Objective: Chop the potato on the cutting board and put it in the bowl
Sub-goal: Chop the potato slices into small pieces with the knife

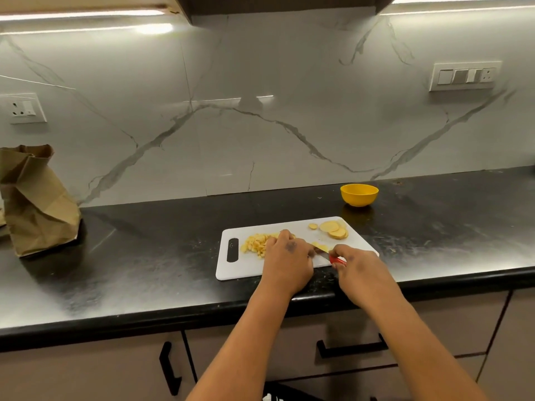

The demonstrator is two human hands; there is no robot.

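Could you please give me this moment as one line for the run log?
stage: chopping | right hand: grips red-handled knife | left hand: on diced potato | potato slices: uncut on cutting board | yellow bowl: apart

We find no readable text, label, brand, number or sign anywhere. The paper bag [37, 201] at 9 o'clock is plain brown with no print we can make out. The switch plates on the wall, one [465, 76] at 2 o'clock and one [24, 107] at 10 o'clock, show no legible markings. The cutting board [252, 267] and the bowl [359, 194] at 3 o'clock carry no lettering.
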